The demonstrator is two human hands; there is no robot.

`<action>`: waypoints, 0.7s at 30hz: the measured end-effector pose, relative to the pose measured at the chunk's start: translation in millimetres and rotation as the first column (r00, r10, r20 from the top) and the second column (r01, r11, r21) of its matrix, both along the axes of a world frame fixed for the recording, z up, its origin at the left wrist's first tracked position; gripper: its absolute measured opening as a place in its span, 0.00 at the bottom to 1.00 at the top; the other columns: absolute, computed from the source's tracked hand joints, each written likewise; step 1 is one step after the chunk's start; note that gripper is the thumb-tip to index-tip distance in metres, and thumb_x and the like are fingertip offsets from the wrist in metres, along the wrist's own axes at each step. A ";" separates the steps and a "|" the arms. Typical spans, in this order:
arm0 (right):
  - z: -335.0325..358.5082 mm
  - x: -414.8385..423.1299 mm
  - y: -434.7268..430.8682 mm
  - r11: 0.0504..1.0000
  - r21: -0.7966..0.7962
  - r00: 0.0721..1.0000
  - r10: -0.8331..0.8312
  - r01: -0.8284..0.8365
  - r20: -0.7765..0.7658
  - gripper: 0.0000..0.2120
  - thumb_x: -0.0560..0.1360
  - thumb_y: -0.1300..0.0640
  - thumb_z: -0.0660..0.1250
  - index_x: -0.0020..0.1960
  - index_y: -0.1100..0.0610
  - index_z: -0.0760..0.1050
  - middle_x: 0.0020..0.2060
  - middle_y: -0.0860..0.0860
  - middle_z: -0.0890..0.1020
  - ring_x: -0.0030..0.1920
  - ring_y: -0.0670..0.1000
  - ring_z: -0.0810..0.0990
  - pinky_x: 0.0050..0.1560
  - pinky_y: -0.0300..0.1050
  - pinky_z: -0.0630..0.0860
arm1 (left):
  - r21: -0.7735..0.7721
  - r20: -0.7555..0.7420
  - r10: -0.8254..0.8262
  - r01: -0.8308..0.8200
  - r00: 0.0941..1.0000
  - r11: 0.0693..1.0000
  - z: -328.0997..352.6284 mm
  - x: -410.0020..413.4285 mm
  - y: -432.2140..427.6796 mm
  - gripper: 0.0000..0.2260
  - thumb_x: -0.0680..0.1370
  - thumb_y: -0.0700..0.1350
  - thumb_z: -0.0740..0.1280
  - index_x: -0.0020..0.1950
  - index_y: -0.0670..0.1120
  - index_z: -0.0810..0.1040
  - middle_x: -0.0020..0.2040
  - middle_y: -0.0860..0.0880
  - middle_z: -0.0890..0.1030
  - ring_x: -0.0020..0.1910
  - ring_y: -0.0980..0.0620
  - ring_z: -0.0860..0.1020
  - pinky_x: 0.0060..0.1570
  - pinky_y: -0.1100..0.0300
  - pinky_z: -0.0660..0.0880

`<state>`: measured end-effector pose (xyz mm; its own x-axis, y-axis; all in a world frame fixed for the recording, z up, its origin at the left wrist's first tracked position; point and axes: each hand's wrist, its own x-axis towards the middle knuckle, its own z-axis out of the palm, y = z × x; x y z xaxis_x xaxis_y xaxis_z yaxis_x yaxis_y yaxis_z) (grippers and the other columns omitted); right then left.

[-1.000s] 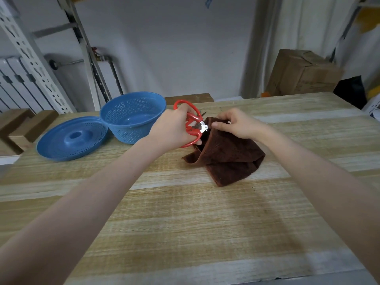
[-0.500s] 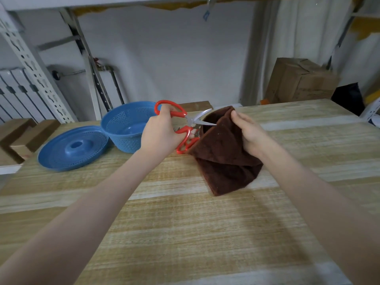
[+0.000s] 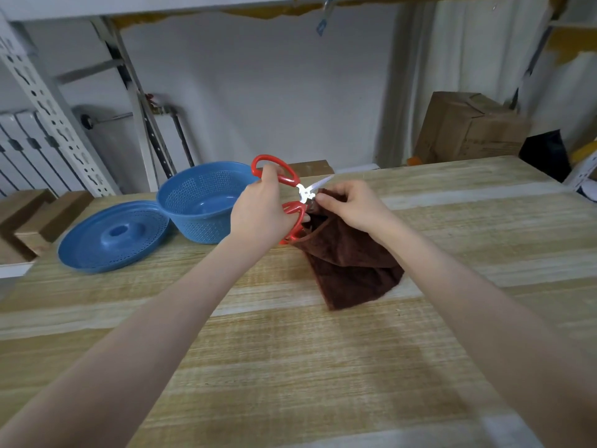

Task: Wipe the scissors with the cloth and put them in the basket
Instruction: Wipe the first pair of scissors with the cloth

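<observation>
Head: left hand (image 3: pixel 261 211) grips scissors (image 3: pixel 305 192), right hand (image 3: pixel 355 205) pinches cloth (image 3: pixel 349 263).

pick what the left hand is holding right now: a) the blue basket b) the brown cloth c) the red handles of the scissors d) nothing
c: the left hand grips the red handles of the scissors, while the right hand pinches the brown cloth.

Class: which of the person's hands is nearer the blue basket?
Left. The left hand, gripping the scissors, is just beside the basket; the right hand, holding the cloth, lies beyond it.
</observation>
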<state>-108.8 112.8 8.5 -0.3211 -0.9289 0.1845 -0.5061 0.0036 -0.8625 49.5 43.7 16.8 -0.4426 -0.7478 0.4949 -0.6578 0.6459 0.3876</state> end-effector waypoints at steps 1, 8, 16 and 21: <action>-1.2 1.9 -2.2 1.000 0.012 1.000 -0.010 0.009 0.007 0.09 0.78 0.53 0.68 0.46 0.57 0.83 0.41 0.52 0.85 0.43 0.50 0.82 0.47 0.45 0.75 | 0.000 -0.002 -0.009 0.009 1.000 1.000 -0.8 -0.8 0.0 0.28 0.68 0.55 0.76 0.61 0.45 0.68 0.43 0.46 0.80 0.43 0.44 0.78 0.38 0.52 0.75; -3.3 2.1 -4.5 0.997 0.078 0.992 -0.003 -0.007 0.128 0.06 0.77 0.55 0.69 0.43 0.53 0.82 0.44 0.51 0.86 0.48 0.51 0.83 0.58 0.49 0.76 | 0.025 0.015 -0.011 0.011 1.000 1.000 -3.8 1.2 -0.8 0.29 0.68 0.56 0.76 0.61 0.45 0.68 0.42 0.48 0.80 0.41 0.46 0.78 0.36 0.55 0.73; -10.3 -27.8 11.8 0.982 0.076 0.978 -0.182 0.175 0.100 0.11 0.79 0.52 0.66 0.51 0.58 0.83 0.42 0.49 0.84 0.44 0.47 0.80 0.46 0.39 0.73 | 0.126 0.075 0.044 -0.053 0.996 0.991 0.5 15.8 -8.0 0.38 0.65 0.59 0.78 0.65 0.43 0.65 0.37 0.50 0.75 0.41 0.45 0.78 0.39 0.52 0.75; -2.3 -22.0 10.5 0.850 -0.352 0.906 -0.423 0.393 -0.011 0.16 0.80 0.51 0.62 0.42 0.60 0.81 0.38 0.56 0.82 0.44 0.49 0.77 0.44 0.46 0.70 | 0.109 0.126 0.030 -0.044 0.992 0.993 -0.7 7.1 -4.0 0.38 0.65 0.59 0.77 0.64 0.42 0.63 0.44 0.47 0.77 0.47 0.42 0.78 0.41 0.53 0.72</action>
<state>-130.7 123.3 6.3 -0.6264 -0.5951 0.5034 -0.5939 -0.0539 -0.8027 56.5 39.7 16.1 -0.4666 -0.8120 0.3506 -0.7279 0.5778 0.3693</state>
